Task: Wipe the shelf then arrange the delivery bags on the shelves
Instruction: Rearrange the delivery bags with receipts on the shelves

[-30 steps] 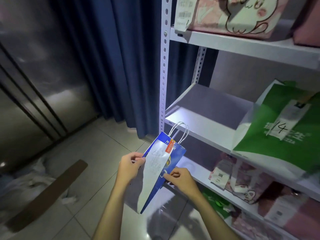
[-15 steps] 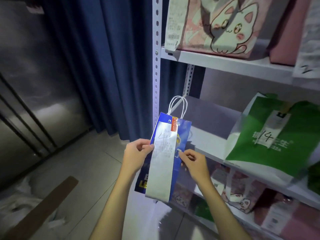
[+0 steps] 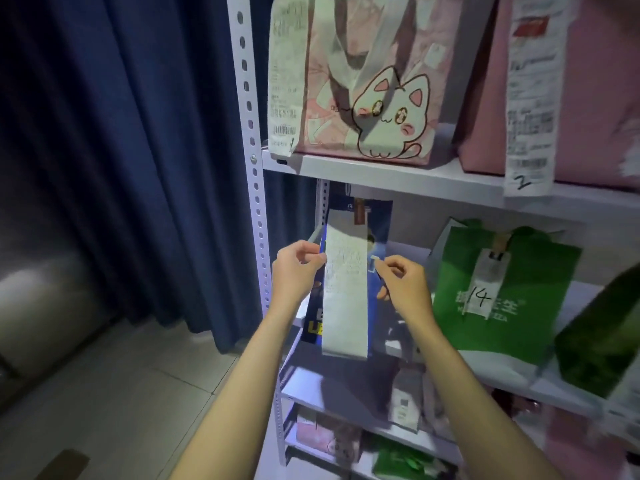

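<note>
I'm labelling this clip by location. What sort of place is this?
Probably a storage or pickup corner for delivery orders: a white metal shelf rack holds receipt-tagged bags, such as a pink cat bag and a green bag marked 14.

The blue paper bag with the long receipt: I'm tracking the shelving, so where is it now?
The blue paper bag is held by the left hand and right hand at the middle shelf's left end, beside the green bag marked 14.

A white metal shelf unit with perforated posts carries the bags. On its upper board stand a pink cat-print bag and, just beside it, a plain pink bag. The middle board bears a green bag marked 14 and a darker green bag. The lower board holds more pink and green bags, blurred.
</note>
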`<state>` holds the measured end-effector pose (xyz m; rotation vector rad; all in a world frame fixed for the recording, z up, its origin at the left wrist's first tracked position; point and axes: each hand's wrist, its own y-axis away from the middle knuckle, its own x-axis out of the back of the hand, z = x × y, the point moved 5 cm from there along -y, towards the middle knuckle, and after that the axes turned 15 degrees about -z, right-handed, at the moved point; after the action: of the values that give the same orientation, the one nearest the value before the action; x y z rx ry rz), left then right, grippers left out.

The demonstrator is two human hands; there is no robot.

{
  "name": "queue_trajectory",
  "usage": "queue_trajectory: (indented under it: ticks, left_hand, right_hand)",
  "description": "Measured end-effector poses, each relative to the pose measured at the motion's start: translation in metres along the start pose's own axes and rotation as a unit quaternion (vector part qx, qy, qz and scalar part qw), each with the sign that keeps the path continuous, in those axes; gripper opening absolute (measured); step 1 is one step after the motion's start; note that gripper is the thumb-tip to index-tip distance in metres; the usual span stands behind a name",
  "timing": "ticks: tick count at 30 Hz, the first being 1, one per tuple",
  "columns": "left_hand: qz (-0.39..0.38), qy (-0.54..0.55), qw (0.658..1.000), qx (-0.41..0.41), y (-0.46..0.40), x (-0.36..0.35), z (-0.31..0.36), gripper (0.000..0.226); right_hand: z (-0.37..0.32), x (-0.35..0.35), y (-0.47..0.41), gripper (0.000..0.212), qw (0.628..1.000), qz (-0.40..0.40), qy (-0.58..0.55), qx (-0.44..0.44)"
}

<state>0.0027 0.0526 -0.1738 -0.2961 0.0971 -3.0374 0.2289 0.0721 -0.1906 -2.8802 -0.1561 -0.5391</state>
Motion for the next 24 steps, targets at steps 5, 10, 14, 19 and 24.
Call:
queue_trajectory:
  ticks: [5,10,14,19,24]
  left_hand:
    - [-0.011,0.032,0.999,-0.025,-0.03,-0.012,-0.004,0.004]
    - [-0.006,0.038,0.998,-0.046,-0.047,-0.02,-0.013,0.002]
    - [-0.015,0.035,0.998,-0.047,-0.057,-0.019,-0.026,0.001]
    - [-0.038,0.052,0.998,-0.02,-0.055,-0.023,-0.053,0.007]
    - [-0.025,0.064,0.997,-0.023,-0.047,-0.023,-0.065,0.007]
  right_hand:
    - [-0.001,0.009,-0.019,0.018,0.998,0.051,0.037,0.002]
    - [0.004,0.008,-0.029,0.017,0.995,0.08,0.061,-0.007]
    - [0.016,-0.003,-0.034,0.014,0.995,0.073,0.067,-0.02]
    - [0.038,-0.016,-0.028,0.012,0.995,0.054,0.074,-0.036]
    - [0.048,-0.024,-0.02,0.009,0.995,0.047,0.075,-0.035]
